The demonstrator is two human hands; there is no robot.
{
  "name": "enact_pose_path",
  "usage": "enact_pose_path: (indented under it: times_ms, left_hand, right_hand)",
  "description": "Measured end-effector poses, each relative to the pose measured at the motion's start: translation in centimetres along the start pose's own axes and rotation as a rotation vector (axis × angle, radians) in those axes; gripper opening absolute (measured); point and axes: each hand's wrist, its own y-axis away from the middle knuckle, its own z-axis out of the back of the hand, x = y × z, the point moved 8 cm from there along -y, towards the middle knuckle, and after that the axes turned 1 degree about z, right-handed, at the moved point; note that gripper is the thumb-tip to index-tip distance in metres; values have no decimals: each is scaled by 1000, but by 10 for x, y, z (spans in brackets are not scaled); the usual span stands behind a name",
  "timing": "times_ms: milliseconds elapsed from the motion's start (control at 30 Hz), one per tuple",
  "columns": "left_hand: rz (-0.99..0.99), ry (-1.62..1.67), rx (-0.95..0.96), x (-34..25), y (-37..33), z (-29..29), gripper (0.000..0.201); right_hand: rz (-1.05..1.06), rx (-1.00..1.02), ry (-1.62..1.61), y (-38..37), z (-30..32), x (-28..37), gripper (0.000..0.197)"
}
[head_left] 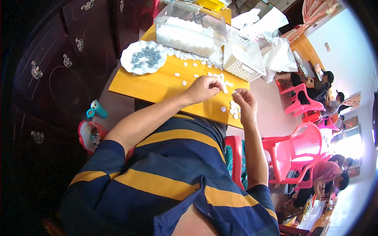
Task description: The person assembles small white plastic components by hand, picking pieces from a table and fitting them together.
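Over the yellow table, my left hand is closed, thumb and forefinger drawn together beside a cluster of small white plastic pieces. Whatever sits between those fingertips is too small to make out. My right hand pinches a small white plastic piece between thumb and forefinger, just right of the left hand. Below it, near the table's right edge, lies a second group of white pieces. One lone white piece lies left of that group. Several more are spaced out farther back on the tabletop.
A scalloped white plate of small dark metallic parts stands at the table's left. Behind are a clear bin full of white pieces and a perforated white basket. Pink chairs and other people are to the right.
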Motion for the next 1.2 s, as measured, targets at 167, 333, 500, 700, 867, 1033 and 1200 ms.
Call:
enact_pose_path:
  times_ms: [167,333,500,700,867,1033,1200]
  left_hand:
    - [-35,69,37,-4,4,-15,9]
    - [-75,-114,6,-6,5,-16,10]
    - [-19,-127,9,-3,6,-17,12]
    - [-35,-127,10,-6,7,-16,14]
    - [-19,-138,13,-3,7,-15,15]
    - [-36,-131,24,-3,7,-17,14]
    - [-54,-160,7,-2,7,-15,14]
  right_hand:
    - [-118,-9,-152,30,-19,-14,15]
    - [-133,-27,-167,28,-26,-26,18]
    - [-112,2,-204,27,-28,-29,17]
    - [-98,6,-176,26,-28,-31,15]
    - [-88,34,-139,28,-32,-31,15]
    - [-90,57,-122,27,-32,-32,14]
    - [-110,44,-112,27,-32,-32,15]
